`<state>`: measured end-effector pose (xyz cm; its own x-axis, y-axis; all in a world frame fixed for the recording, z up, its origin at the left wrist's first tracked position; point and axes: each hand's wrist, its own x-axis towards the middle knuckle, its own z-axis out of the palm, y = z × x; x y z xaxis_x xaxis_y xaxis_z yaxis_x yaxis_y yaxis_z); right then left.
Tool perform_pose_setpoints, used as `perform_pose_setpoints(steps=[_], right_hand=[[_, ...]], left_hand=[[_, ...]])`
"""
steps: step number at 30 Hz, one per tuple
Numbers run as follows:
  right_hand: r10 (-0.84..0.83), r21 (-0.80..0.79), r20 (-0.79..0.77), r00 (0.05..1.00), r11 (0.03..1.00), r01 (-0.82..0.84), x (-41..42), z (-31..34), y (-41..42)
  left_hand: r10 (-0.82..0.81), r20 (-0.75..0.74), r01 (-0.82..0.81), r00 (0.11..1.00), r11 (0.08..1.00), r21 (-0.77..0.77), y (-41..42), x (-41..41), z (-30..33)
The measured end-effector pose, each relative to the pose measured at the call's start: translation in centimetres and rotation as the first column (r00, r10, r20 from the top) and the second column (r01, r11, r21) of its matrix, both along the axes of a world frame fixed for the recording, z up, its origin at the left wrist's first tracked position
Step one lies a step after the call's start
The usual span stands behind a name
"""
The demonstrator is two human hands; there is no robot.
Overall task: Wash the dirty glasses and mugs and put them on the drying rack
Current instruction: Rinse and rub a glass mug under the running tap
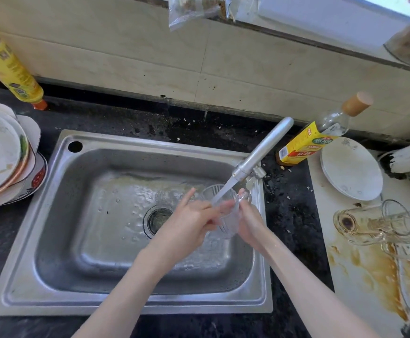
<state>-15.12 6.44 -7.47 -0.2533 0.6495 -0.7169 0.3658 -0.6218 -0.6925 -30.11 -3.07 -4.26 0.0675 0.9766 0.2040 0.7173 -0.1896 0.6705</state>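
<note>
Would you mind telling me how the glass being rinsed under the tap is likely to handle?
Probably slippery: water runs over the glass while the left hand and right hand grip it. Likely fragile, being thin and clear. Laid sideways, it might roll.

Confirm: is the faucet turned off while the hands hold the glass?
No, a stream runs from the faucet into the glass over the sink.

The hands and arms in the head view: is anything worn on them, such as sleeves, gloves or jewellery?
Nothing is worn. The left hand and the right hand are bare, without gloves, and no ring, watch or bracelet is visible. Both forearms are uncovered as far as the bottom edge of the picture; no sleeve shows.
</note>
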Motion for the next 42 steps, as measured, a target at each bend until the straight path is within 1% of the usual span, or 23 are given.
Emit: perform_pose_setpoints(steps=[2,3,5,6,8,9,12,15,18,21,23,25,27,29,31,32,34,37,39,42], right_hand=[[-0.093,-0.093,-0.099,0.991,0.992,0.084,-0.7,1.7,-0.4],[-0.12,-0.145,-0.147,0.982,0.984,0.098,-0.8,1.7,-0.2],[-0.187,-0.252,-0.262,0.947,0.96,0.12,-0.8,1.2,-0.1],[-0.255,-0.321,-0.298,0.92,0.934,0.155,-0.9,1.3,-0.3],[-0.373,-0.452,-0.304,0.877,0.866,0.212,-1.3,1.3,-0.9],[-0.4,-0.488,-0.305,0.864,0.845,0.219,-1.3,1.3,-1.0],[-0.412,-0.521,-0.345,0.843,0.831,0.192,-1.4,1.4,-1.4],[-0.464,-0.521,-0.354,0.812,0.819,0.241,-1.7,1.3,-1.4],[-0.483,-0.503,-0.327,0.812,0.816,0.283,-2.0,1.3,-1.1],[-0.426,-0.408,-0.344,0.837,0.87,0.275,-1.9,0.9,-0.7],[-0.347,-0.362,-0.363,0.865,0.908,0.212,-1.8,0.8,-0.7],[-0.264,-0.315,-0.401,0.877,0.939,0.138,-1.8,0.6,-0.9],[-0.21,-0.251,-0.422,0.882,0.962,0.109,-1.9,0.4,-1.4],[-0.175,-0.188,-0.423,0.889,0.977,0.103,-2.2,0.2,-1.8],[-0.11,-0.124,-0.415,0.903,0.99,0.063,-2.9,0.0,-2.3],[-0.11,-0.113,-0.388,0.915,0.991,0.071,-3.3,0.1,-2.6],[-0.14,-0.123,-0.366,0.92,0.987,0.101,-3.8,-0.1,-3.0],[-0.084,-0.112,-0.391,0.917,0.993,0.043,-4.2,-0.2,-3.1],[-0.054,-0.101,-0.381,0.923,0.995,0.016,-4.2,0.0,-3.0],[-0.181,-0.177,-0.38,0.907,0.977,0.12,-3.9,-0.4,-2.2]], left_hand=[[0.017,-0.089,-0.008,0.996,0.995,0.104,-0.1,0.0,0.0],[0.024,-0.108,-0.008,0.994,0.988,0.152,-0.2,0.1,0.0],[0.041,-0.119,-0.016,0.992,0.979,0.201,-0.5,0.2,0.4],[0.041,-0.13,-0.013,0.991,0.977,0.211,-0.6,0.3,0.5],[0.028,-0.167,0.007,0.986,0.978,0.206,-1.0,0.3,0.4],[0.025,-0.177,0.01,0.984,0.981,0.193,-1.2,0.2,0.3],[0.015,-0.19,0.017,0.982,0.986,0.166,-1.6,0.1,0.2],[0.038,-0.219,-0.001,0.975,0.987,0.164,-1.7,0.2,0.1],[0.066,-0.26,-0.043,0.963,0.994,0.097,-1.6,0.5,0.1],[0.062,-0.301,-0.057,0.951,0.998,0.026,-1.3,1.3,0.0],[0.032,-0.299,-0.04,0.954,0.999,-0.019,-1.1,1.8,0.1],[-0.001,-0.317,-0.036,0.948,0.993,-0.111,-0.8,2.2,0.5],[-0.045,-0.334,-0.042,0.941,0.968,-0.248,-0.5,2.4,1.2],[-0.055,-0.293,-0.063,0.954,0.924,-0.378,-0.1,2.2,1.2],[-0.095,-0.214,-0.019,0.972,0.878,-0.478,0.3,1.9,1.3],[-0.125,-0.197,0.01,0.972,0.865,-0.501,0.5,1.7,1.5],[-0.165,-0.226,0.024,0.96,0.854,-0.52,0.6,1.5,1.7],[-0.22,-0.373,-0.022,0.901,0.838,-0.546,0.4,1.7,1.4],[-0.234,-0.408,-0.039,0.882,0.828,-0.559,0.3,1.7,1.4],[-0.172,-0.481,-0.079,0.86,0.885,-0.458,0.1,1.2,2.2]])
